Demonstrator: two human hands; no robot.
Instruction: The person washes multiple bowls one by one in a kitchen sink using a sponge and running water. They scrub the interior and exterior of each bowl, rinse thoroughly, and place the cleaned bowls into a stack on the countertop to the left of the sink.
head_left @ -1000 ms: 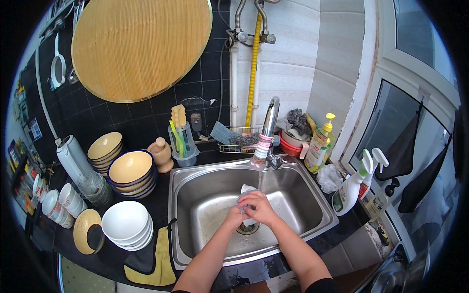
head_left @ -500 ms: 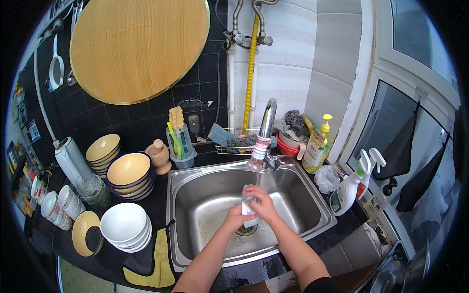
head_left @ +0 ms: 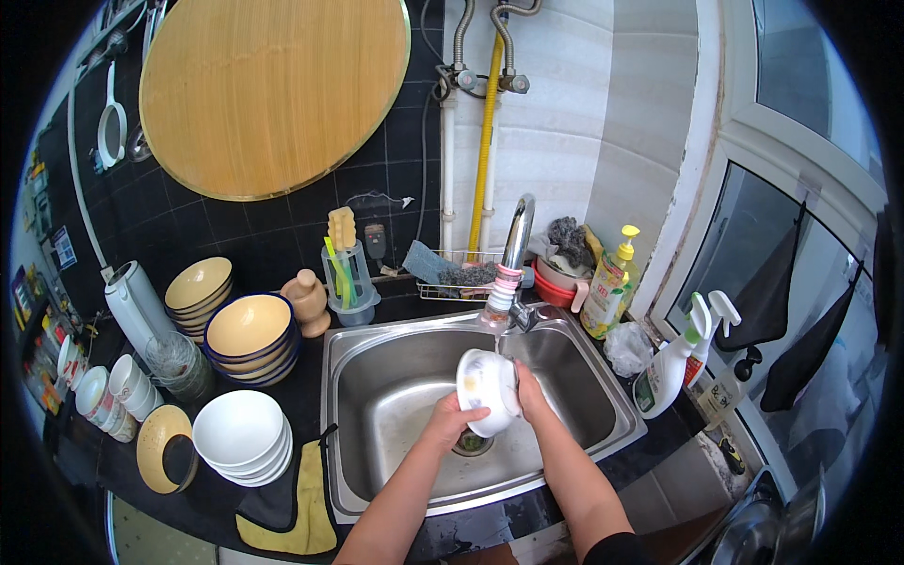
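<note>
A white bowl (head_left: 484,394) with a faint pattern is tilted over the steel sink (head_left: 384,400), just below the faucet (head_left: 516,247). My left hand (head_left: 448,422) grips its lower left side, the thumb lying across the outside. On the bowl's right side is my right hand (head_left: 533,392), closed against it, with some fingers hidden behind the bowl. Water runs from the faucet's pink and white nozzle (head_left: 501,290) onto the bowl. Part of the drain (head_left: 471,444) shows beneath it.
Left of the sink stand stacked white bowls (head_left: 240,428), blue-rimmed bowls (head_left: 250,330) and a yellow-black cloth (head_left: 306,499). A wire rack (head_left: 461,290) sits behind. To the right are a soap bottle (head_left: 610,292), a crumpled plastic bag (head_left: 628,348) and spray bottles (head_left: 670,367).
The bowl has turned in my hands, so its patterned outside now faces me rather than its edge. My right hand has shifted from its front to its right side.
</note>
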